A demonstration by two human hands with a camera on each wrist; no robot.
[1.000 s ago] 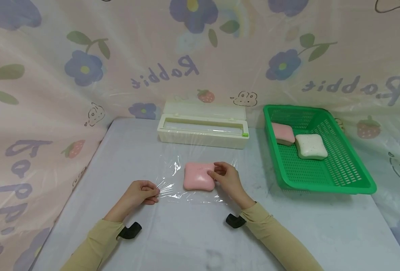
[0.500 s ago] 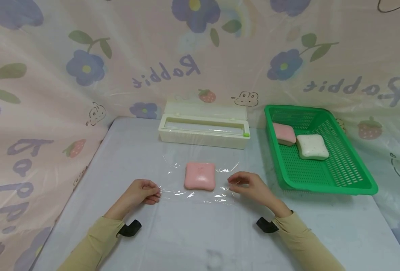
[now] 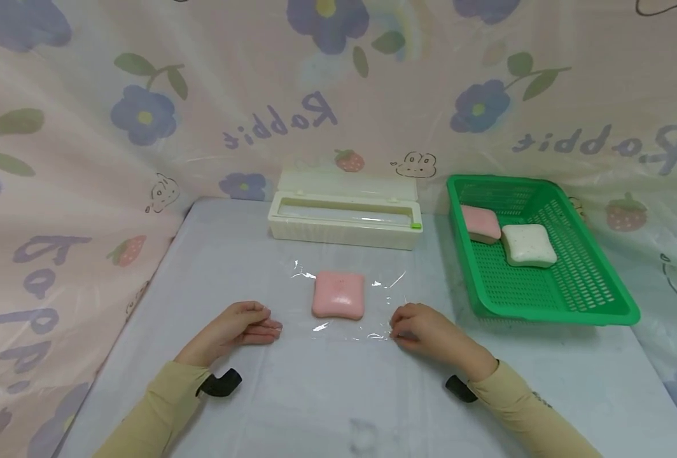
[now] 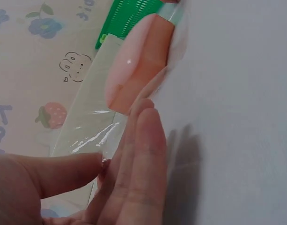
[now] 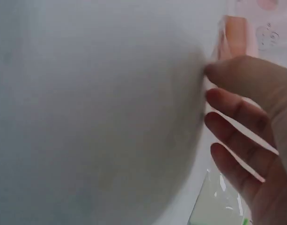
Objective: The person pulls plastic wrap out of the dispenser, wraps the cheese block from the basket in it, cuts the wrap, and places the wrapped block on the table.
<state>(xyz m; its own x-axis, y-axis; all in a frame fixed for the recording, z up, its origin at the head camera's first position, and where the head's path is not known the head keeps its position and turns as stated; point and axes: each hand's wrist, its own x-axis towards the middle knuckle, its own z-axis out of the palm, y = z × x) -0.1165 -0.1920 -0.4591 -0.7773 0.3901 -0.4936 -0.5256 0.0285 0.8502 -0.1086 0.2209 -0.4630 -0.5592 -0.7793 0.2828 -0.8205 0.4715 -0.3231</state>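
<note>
A pink bar of soap (image 3: 338, 296) lies on a sheet of clear plastic wrap (image 3: 378, 308) in the middle of the table. At the wrap's near left corner is my left hand (image 3: 241, 332), its longer fingers straight and its thumb close above them. The left wrist view shows the soap (image 4: 138, 61) just beyond those fingertips. My right hand (image 3: 430, 334) is at the wrap's near right corner with its fingers lightly bent. In the right wrist view, the fingers of the right hand (image 5: 251, 126) are spaced apart, with no visible pinch. The wrap's edge is hard to make out.
Behind the soap stands a cream wrap dispenser (image 3: 344, 234) with its lid raised against the patterned curtain. To the right, a green plastic basket (image 3: 550, 315) holds another pink soap (image 3: 480, 224) and a white speckled soap (image 3: 529, 245).
My right hand has let go of the soap and moved right, then slightly nearer, to the wrap's corner. The left fingers have straightened and shifted slightly right; the wrap's taut creases there are gone.
</note>
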